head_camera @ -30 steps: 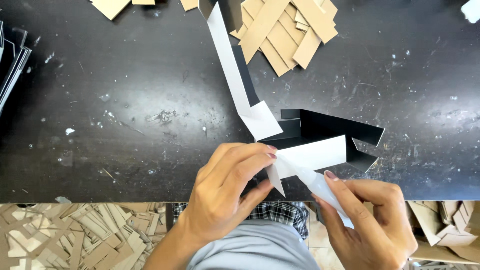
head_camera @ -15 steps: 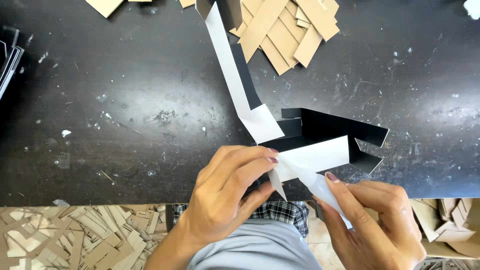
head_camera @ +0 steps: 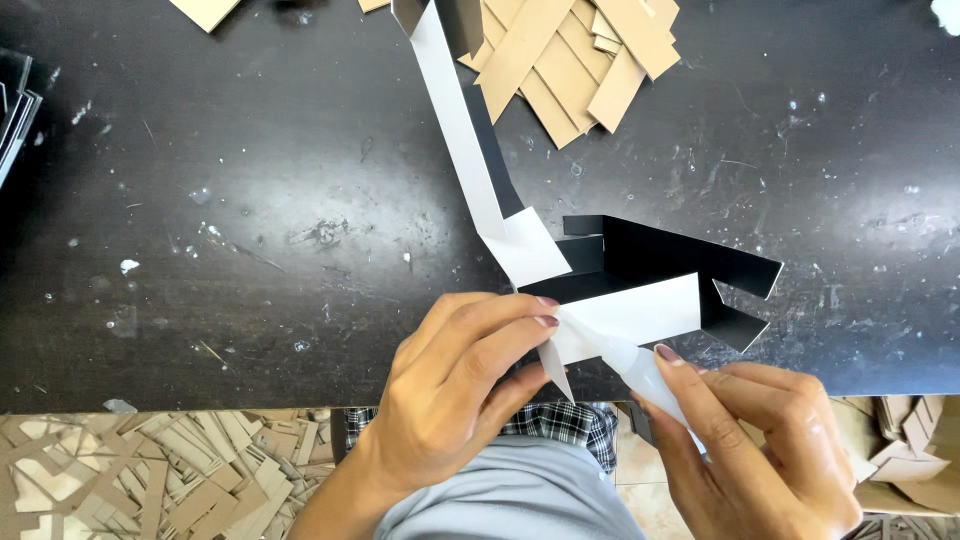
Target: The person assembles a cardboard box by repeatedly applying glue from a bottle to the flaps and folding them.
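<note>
From the head camera, looking straight down, your left hand (head_camera: 455, 385) was closed on the near corner of a folded black-and-white card piece (head_camera: 640, 290), fingertips pinching a white flap right at the front edge of the dark bench (head_camera: 230, 220). Your right hand (head_camera: 765, 450) was wrapped around a small clear squeeze bottle (head_camera: 640, 365), its grip closed on the body with the index finger laid along it, and the pointed nozzle touched the white flap just beside your left fingertips. The card piece sat on the bench directly in front of you — its black walls stood up in an open box-like form to the right, with a white panel facing you. A long white strip (head_camera: 455, 120) with a black underside ran from that piece away across the bench toward the far edge, where it bent out of view. Just beside the far end of the strip lay a loose pile of tan cardboard strips (head_camera: 575, 55), overlapping one another, and another tan piece (head_camera: 205, 10) showed at the top left. At the left edge a stack of dark sheets (head_camera: 12, 110) was only partly in view. The bench surface was scuffed and spotted with pale flecks. Below the bench edge, on either side of your lap, were heaps of cardboard offcuts (head_camera: 150, 475) — the left one much the fuller in view.
</note>
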